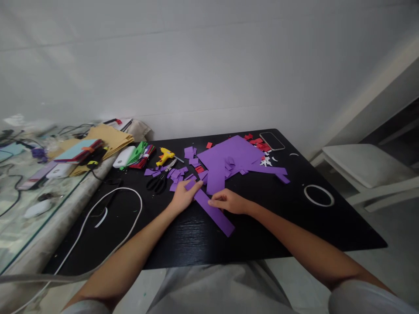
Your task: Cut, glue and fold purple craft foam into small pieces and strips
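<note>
A long purple paper strip (218, 218) slants across the front middle of the black table. Its upper end is held by my left hand (183, 197), the thumb lying on top. At the strip's right edge, about halfway along, my right hand (231, 202) has thumb and forefinger pinched together on it. Just behind my hands lies a wider purple paper piece (216, 176), partly over a large purple sheet (235, 150). Small purple paper pieces (176, 174) are scattered to the left of these, beside black-handled scissors (159, 181).
A yellow glue gun (166, 156) lies behind the scissors. A phone (272, 141) rests near red and white scraps at the back right. A white ring (319, 195) sits on the right. A white cable (140, 205) loops across the left side. A white chair (353, 163) stands at right.
</note>
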A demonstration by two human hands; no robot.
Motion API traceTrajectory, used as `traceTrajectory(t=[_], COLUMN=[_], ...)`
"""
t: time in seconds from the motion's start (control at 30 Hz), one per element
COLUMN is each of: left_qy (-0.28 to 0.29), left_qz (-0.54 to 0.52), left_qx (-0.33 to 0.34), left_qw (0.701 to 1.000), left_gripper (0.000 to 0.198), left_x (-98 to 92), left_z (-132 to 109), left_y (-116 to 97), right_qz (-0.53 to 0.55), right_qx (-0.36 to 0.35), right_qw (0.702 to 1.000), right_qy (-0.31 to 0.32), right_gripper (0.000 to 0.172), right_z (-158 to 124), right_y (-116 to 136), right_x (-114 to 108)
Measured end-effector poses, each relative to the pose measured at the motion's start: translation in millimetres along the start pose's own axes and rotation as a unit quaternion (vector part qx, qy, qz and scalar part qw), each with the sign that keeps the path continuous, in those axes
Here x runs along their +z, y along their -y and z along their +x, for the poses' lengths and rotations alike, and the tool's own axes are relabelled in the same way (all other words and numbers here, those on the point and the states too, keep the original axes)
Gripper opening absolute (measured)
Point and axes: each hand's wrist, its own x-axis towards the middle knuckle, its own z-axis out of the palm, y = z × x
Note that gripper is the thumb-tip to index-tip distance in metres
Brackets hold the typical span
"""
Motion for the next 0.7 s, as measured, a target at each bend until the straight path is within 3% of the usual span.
traceTrajectory(t=[0.13,0.33,0.7], left_qy=[0.027,0.037,0.016], left_qz=[0.045,0.124,0.195], left_qx=[0.061,0.095,0.156], left_qw=[0.997,0.987,0.968], left_gripper=[0.052,0.052,0.051], left_x=[12.1,1.3,-11.7], left_z=[-6.4,-0.1,5.6], left_y=[2.3,6.5,5.4], right_qz=[-0.010,-0.037,-0.048], right_qx=[0.005,0.005,0.004], right_qw=[1.000,0.999,0.999], right_qy=[-0.003,0.021,0.003], right_gripper=[0.052,0.044,0.042], right_z=[0.5,-0.1,-0.6], right_y=[-1.3,-1.3,1.5], right_x=[-0.7,-4.0,-4.3])
